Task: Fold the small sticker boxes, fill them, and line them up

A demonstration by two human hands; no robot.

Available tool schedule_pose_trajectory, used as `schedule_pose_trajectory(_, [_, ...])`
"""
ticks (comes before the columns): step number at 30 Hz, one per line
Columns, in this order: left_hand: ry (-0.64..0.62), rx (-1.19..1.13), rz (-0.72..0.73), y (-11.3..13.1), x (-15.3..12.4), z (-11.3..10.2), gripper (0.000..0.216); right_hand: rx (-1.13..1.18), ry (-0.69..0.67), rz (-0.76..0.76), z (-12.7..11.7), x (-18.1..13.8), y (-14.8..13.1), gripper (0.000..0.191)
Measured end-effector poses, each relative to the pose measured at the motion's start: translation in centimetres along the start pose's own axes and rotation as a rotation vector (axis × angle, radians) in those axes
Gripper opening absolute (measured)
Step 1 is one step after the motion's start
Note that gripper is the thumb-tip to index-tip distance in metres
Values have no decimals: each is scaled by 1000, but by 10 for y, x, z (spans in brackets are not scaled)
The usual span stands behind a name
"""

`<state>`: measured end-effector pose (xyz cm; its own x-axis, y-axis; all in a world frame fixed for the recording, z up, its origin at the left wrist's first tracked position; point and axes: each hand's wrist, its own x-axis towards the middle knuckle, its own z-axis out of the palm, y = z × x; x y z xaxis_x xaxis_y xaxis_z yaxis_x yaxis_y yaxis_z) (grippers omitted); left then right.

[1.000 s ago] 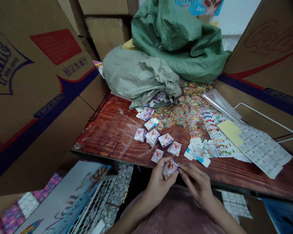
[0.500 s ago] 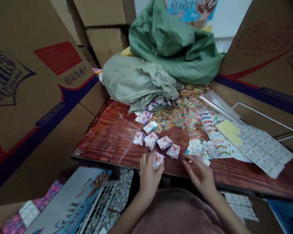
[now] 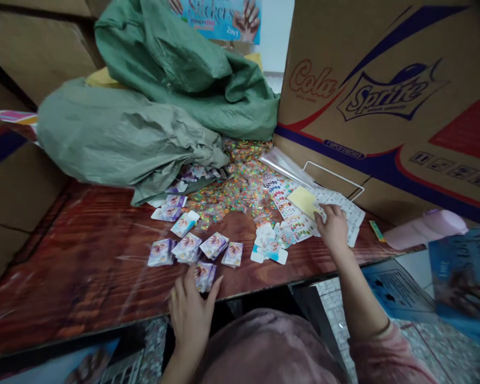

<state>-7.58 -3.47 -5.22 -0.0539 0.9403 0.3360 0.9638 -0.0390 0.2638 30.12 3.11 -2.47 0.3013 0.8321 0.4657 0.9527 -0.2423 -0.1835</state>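
My left hand (image 3: 190, 306) is at the table's front edge, thumb and fingers spread around a small stack of purple-and-white cards (image 3: 204, 276). The thumb stands off from the stack; the index finger is at its left side. Just beyond lie several similar stacks (image 3: 214, 245) in a row, with a blue-and-white card packet (image 3: 185, 224) behind them. My right hand (image 3: 335, 228) is over the printed sheets (image 3: 354, 213), fingers apart, its fingertips by the right edge of a yellow paper (image 3: 304, 201). Whether they touch it is unclear.
Loose blue-and-white cards (image 3: 270, 245) lie near a sticker sheet (image 3: 292, 213). Colourful small pieces (image 3: 240, 181) cover the table's back. Green sacks (image 3: 184, 69) stand behind, and a large carton (image 3: 384, 106) rises at right beside a pink bottle (image 3: 426, 229).
The view has swung right. My left hand has loosened from the card stack, which rests on the table. My right hand has moved from beside the loose cards to the printed sheets.
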Motion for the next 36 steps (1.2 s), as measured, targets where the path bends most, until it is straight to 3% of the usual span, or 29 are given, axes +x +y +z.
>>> schedule_pose_trajectory(4, [116,13,53,2,-3,-4,57,-135,-221,86,5,21,17,67])
schedule_pose_trajectory(8, [254,-46,202,2,-3,-10,39,-113,-414,86,6,26,23,72])
schedule_pose_trajectory(13, [304,-149,298,7,0,-15,29,-122,-360,-30,6,22,29,64])
schedule_pose_trajectory(18, [295,-246,332,15,0,-15,29,-98,-346,-181,4,13,29,35])
schedule_pose_trajectory(22, [285,-312,286,19,-4,-17,26,-51,-294,-258,4,5,33,33])
schedule_pose_trajectory(24, [261,-322,269,20,-5,-18,25,-32,-171,-324,9,5,31,36])
schedule_pose_trajectory(27, [243,-344,215,22,-6,-19,22,136,-64,-431,13,9,1,38])
schedule_pose_trajectory(29, [223,-382,184,23,-7,-20,20,353,-99,-489,10,12,-37,34])
schedule_pose_trajectory(33, [199,-471,121,20,-6,-21,18,698,-363,-643,6,21,-133,28])
schedule_pose_trajectory(36, [210,-499,73,14,-5,-22,16,767,-596,-681,17,32,-200,27])
